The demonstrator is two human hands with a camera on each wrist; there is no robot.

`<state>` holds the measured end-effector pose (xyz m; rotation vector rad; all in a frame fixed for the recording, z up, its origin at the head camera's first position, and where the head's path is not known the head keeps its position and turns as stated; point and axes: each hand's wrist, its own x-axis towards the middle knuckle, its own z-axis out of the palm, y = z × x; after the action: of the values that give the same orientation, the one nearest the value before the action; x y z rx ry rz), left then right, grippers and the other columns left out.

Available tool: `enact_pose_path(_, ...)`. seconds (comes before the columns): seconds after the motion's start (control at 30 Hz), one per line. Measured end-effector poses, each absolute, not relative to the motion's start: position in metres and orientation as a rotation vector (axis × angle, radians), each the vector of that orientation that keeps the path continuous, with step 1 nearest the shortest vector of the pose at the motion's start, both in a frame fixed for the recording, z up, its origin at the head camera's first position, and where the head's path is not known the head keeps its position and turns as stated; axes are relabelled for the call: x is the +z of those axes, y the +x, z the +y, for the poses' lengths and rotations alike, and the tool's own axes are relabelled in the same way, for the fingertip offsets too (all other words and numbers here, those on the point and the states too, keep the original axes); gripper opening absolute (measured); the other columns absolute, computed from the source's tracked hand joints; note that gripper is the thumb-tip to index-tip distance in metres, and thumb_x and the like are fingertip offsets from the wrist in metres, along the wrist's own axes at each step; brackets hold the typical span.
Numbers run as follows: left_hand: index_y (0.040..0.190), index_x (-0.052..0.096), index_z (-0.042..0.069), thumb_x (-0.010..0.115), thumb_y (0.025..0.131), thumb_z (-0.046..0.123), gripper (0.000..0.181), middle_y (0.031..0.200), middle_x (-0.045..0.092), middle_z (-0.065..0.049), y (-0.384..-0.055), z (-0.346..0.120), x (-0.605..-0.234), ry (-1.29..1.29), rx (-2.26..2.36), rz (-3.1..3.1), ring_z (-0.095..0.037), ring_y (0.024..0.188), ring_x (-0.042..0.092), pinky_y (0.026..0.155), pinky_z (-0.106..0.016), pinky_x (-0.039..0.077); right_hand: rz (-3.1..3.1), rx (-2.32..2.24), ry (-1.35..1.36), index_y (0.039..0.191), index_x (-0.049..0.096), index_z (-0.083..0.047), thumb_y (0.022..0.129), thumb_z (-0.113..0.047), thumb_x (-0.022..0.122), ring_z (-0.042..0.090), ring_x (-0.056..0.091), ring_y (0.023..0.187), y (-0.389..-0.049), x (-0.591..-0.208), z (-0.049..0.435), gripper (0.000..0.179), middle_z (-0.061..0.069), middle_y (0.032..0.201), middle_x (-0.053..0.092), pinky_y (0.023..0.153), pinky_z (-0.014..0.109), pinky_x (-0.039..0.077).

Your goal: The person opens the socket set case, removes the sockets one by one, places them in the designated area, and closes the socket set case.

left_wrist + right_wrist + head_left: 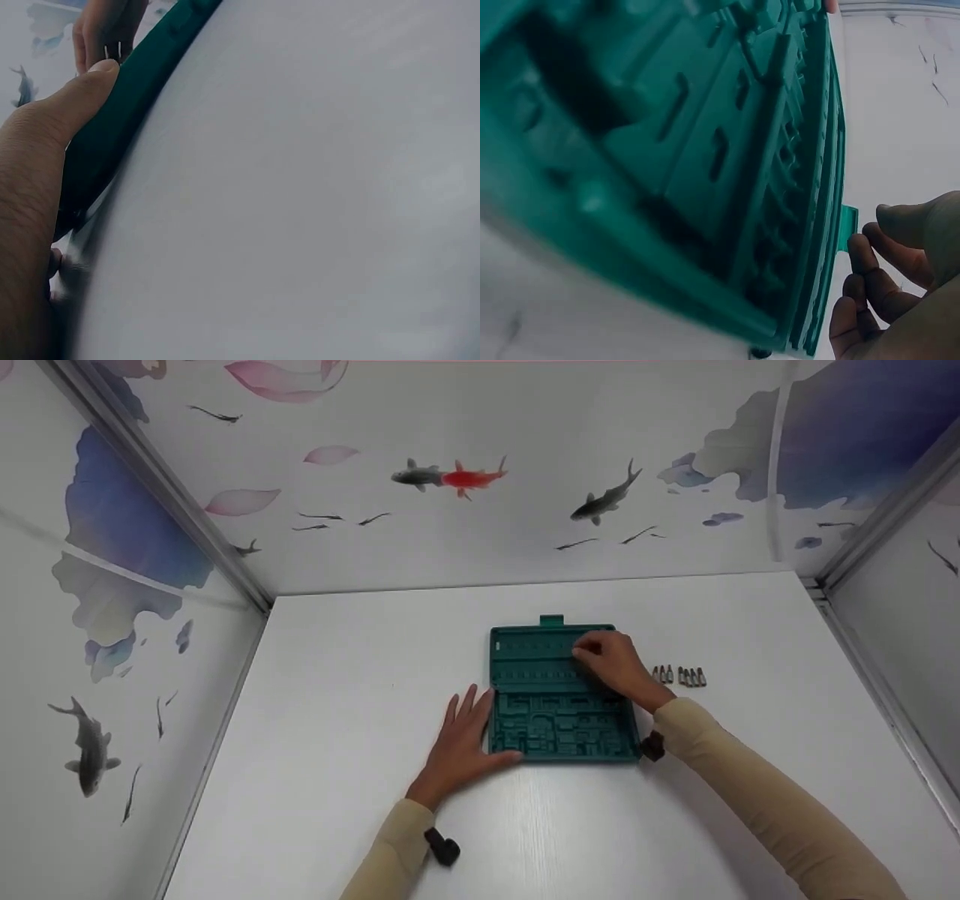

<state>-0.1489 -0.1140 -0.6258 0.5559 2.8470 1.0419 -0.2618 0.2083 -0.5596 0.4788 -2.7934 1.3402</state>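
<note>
A green plastic case [559, 727] lies unfolded on the white table, its moulded recesses facing up. Spread fingers of my left hand [461, 750] rest along the case's left side, with the thumb on its front edge. Over the right part of the far half, my right hand [613, 664] brings thumb and fingertips together. Thin bright metal slivers [112, 51] show among its curled fingers in the left wrist view; their exact kind is too small to tell. Right of the case, several small metal bits [691, 677] lie in a row, partly behind the right wrist.
A latch tab [552, 620] sticks out from the case's far edge. The table [360, 697] is bounded by a printed back wall [450, 540] and side panels with metal posts. Dark wrist cameras [442, 847] sit on both sleeves.
</note>
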Motion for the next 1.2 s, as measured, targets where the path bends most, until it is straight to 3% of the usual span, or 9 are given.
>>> enact_pose_path(0.33,0.178,0.022,0.016,0.064,0.090,0.088,0.121,0.184,0.018,-0.013,-0.151,-0.113,-0.629,0.616,0.975,2.885,-0.031,0.171,0.009,0.137,-0.056,0.009,-2.760,1.337,0.603,0.121,0.079,0.006,0.108,-0.006,0.071,0.033,0.073,0.104,-0.272,-0.564,0.174,0.019,0.019,0.116,0.078,0.093,0.055,0.060)
enact_pose_path(0.6,0.178,0.021,0.018,0.064,0.089,0.089,0.122,0.185,0.015,-0.010,-0.150,-0.115,-0.630,0.597,0.993,2.863,-0.027,0.172,0.006,0.137,-0.053,0.006,-2.693,1.352,0.684,0.118,0.079,0.007,0.106,-0.003,0.072,0.038,0.073,0.106,-0.282,-0.570,0.143,0.017,0.021,0.115,0.078,0.095,0.057,0.059)
enact_pose_path(0.83,0.178,0.020,0.020,0.066,0.089,0.088,0.121,0.185,0.015,-0.010,-0.150,-0.114,-0.630,0.591,1.031,2.856,-0.030,0.171,0.006,0.137,-0.058,0.011,-2.681,1.345,0.665,0.114,0.080,0.008,0.104,-0.002,0.073,0.037,0.072,0.106,-0.289,-0.576,0.120,0.016,0.021,0.113,0.078,0.095,0.058,0.059)
enact_pose_path(1.0,0.179,0.018,0.024,0.064,0.088,0.090,0.122,0.185,0.012,-0.007,-0.148,-0.113,-0.630,0.571,1.033,2.840,-0.033,0.171,0.004,0.135,-0.061,0.015,-2.700,1.276,0.632,0.115,0.079,0.007,0.102,-0.005,0.076,0.038,0.067,0.108,-0.291,-0.582,0.108,0.018,0.021,0.113,0.075,0.100,0.060,0.052)
enact_pose_path(1.2,0.178,0.020,0.020,0.067,0.089,0.087,0.121,0.185,0.015,-0.009,-0.149,-0.114,-0.629,0.593,1.035,2.856,-0.031,0.171,0.005,0.136,-0.058,0.012,-2.744,1.189,0.602,0.118,0.080,0.006,0.102,-0.011,0.079,0.042,0.065,0.112,-0.296,-0.583,0.096,0.023,0.023,0.115,0.075,0.108,0.063,0.045)
